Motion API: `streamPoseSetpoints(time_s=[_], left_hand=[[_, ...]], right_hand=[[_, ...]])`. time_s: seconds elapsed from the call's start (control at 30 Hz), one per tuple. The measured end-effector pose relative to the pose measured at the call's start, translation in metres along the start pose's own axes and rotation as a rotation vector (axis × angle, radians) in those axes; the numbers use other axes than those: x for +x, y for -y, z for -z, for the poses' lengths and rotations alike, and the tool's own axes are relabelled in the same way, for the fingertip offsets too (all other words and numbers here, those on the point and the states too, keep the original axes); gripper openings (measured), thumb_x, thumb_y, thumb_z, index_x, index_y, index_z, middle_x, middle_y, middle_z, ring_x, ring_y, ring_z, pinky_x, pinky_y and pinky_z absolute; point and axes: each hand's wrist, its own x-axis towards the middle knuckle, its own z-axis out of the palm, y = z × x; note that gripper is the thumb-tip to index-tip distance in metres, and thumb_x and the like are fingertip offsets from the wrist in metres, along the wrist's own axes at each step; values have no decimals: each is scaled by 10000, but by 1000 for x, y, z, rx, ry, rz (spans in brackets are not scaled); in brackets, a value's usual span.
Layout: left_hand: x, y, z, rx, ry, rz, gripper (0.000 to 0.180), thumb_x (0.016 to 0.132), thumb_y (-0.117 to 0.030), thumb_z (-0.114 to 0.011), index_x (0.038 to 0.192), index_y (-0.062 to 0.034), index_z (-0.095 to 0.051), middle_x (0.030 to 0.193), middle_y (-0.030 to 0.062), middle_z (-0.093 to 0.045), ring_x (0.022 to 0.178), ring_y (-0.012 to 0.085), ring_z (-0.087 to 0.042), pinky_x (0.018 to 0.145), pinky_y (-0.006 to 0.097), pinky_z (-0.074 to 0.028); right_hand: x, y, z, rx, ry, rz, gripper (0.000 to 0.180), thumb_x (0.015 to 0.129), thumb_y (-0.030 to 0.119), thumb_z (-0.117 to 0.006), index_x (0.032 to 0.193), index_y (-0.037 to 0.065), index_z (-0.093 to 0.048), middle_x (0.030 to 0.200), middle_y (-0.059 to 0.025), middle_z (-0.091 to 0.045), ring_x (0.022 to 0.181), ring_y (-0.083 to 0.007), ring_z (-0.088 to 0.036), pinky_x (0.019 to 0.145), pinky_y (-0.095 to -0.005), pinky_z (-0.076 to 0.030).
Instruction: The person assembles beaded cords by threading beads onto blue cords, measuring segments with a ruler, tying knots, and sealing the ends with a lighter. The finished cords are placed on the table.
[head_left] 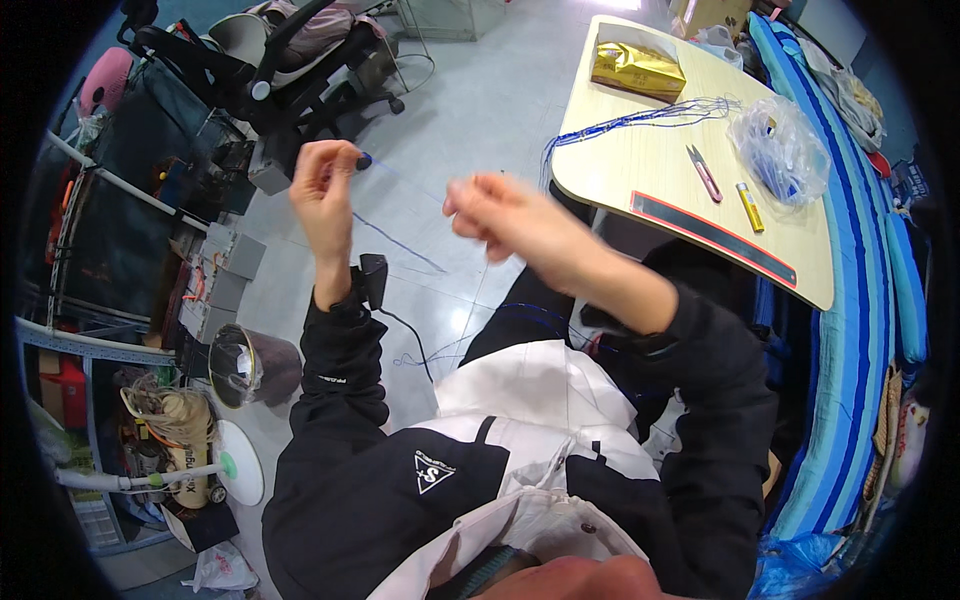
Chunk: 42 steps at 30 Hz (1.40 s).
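My left hand (325,190) is raised over the floor, its fingers pinched on a thin blue cord (400,245) whose loose end hangs down below. A fine stretch of the cord runs across to my right hand (515,220), which is slightly blurred, with thumb and fingers closed on it. More blue strands lie across my lap. At the right, on the pale table (600,180), rests a bundle of blue cords (640,122) partly draped over the edge. Near it are thread snips (704,175) with pinkish handles and a small yellow tube (750,207).
A dark ruler (712,238) with red ends lies along the table's near edge. A clear plastic bag (780,150) with blue contents and a gold box (638,68) stand on the table. Left are a bin (255,367), an office chair (215,75) and a metal rack. A blue striped bed is far right.
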Motion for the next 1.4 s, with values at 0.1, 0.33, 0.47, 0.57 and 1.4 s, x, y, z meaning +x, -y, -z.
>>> streamPoseSetpoints(time_s=[0.1,0.33,0.47,0.57,1.4], left_hand=[[-20,21,-24,-58,74,244,83,877,-117,-602,820,-58,-610,684,-67,-523,542,-10,-355,482,151,-255],[-91,16,-150,-765,443,562,101,890,-144,-584,870,-47,-601,755,-17,-574,579,15,-419,497,166,-314],[-110,2,-190,-1031,488,599,119,889,-128,-582,855,-15,-577,735,-1,-538,563,39,-400,499,185,-302],[-109,-3,-207,-1023,447,513,132,891,-139,-580,858,-11,-573,737,8,-540,596,53,-423,548,196,-339],[-90,-27,-187,-466,948,742,184,881,-199,-558,855,-28,-620,762,-32,-578,580,18,-398,527,161,-303]], right_hand=[[-25,37,26,25,2,189,311,927,370,-500,783,103,-570,566,95,-385,477,-10,-300,435,-165,-267],[-36,83,72,-1251,-792,747,261,920,264,-532,881,19,-614,697,30,-522,575,-48,-418,499,-199,-327],[-51,100,93,-247,-597,279,165,911,184,-532,836,47,-586,569,65,-458,459,-29,-360,428,-176,-273],[-60,98,97,18,-482,318,171,915,179,-534,778,79,-556,565,74,-438,449,-13,-330,410,-158,-236],[-207,-74,183,-320,-1139,317,89,880,40,-563,808,-11,-571,797,-33,-531,639,-78,-460,582,-192,-356]])
